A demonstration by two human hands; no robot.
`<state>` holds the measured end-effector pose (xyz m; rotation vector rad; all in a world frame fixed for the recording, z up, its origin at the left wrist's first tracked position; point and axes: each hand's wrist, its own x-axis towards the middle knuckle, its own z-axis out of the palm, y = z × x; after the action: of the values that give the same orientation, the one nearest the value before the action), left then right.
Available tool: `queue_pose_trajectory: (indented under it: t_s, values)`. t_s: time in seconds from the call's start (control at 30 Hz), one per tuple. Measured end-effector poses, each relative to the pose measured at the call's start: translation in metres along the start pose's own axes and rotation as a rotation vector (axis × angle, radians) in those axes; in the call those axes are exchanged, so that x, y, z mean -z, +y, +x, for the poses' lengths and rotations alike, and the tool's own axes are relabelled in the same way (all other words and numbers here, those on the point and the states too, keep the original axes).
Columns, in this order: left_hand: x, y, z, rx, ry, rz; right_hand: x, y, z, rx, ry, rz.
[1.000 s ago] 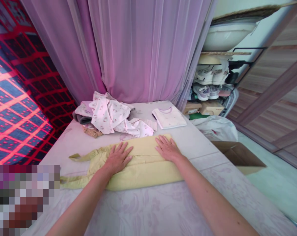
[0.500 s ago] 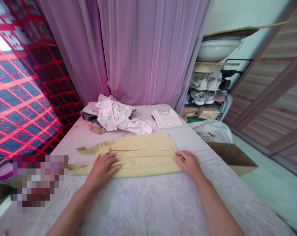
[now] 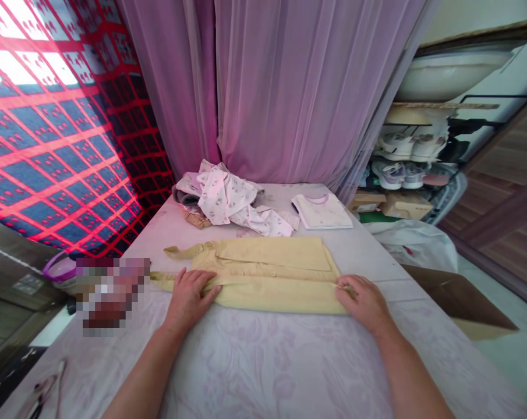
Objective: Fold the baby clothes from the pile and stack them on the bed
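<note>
A yellow garment (image 3: 267, 294) with straps and a row of buttons lies folded lengthwise across the bed, straps toward the left. My left hand (image 3: 192, 297) rests on its strap end, fingers stretched over the cloth and thumb apart. At the opposite end my right hand (image 3: 363, 299) pinches the near corner of the hem between thumb and fingers. Behind the garment is a loose heap of printed pink clothes (image 3: 230, 198). A folded white shirt (image 3: 323, 212) with a lilac collar lies flat to the right of that heap.
Purple curtains (image 3: 298, 93) hang behind the bed (image 3: 263, 361). On the right are a shoe rack (image 3: 414, 131), a plastic bag (image 3: 420, 238) and an open cardboard box (image 3: 455, 297). A blurred-out patch (image 3: 115, 294) and a purple-rimmed bucket (image 3: 60, 267) are at the left.
The view has turned left, so everything sits further right. My right hand has closed on the garment's near corner, having lain along its end before. My left hand stays on the strap end.
</note>
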<state>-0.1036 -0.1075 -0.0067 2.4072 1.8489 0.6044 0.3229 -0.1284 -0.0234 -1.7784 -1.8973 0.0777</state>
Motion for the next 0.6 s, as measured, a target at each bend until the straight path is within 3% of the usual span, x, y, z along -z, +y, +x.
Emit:
queue_pose_trajectory:
  t_s: [0.13, 0.37, 0.6]
  values:
    - [0.003, -0.003, -0.002, 0.032, -0.031, -0.033, -0.005, 0.003, 0.001, -0.078, 0.001, -0.024]
    - [0.005, -0.018, -0.004, 0.144, 0.058, 0.027, -0.014, 0.011, 0.002, -0.061, 0.021, 0.023]
    - [0.014, -0.029, -0.006, 0.228, 0.056, 0.029, -0.017, 0.014, 0.001, -0.015, 0.064, 0.013]
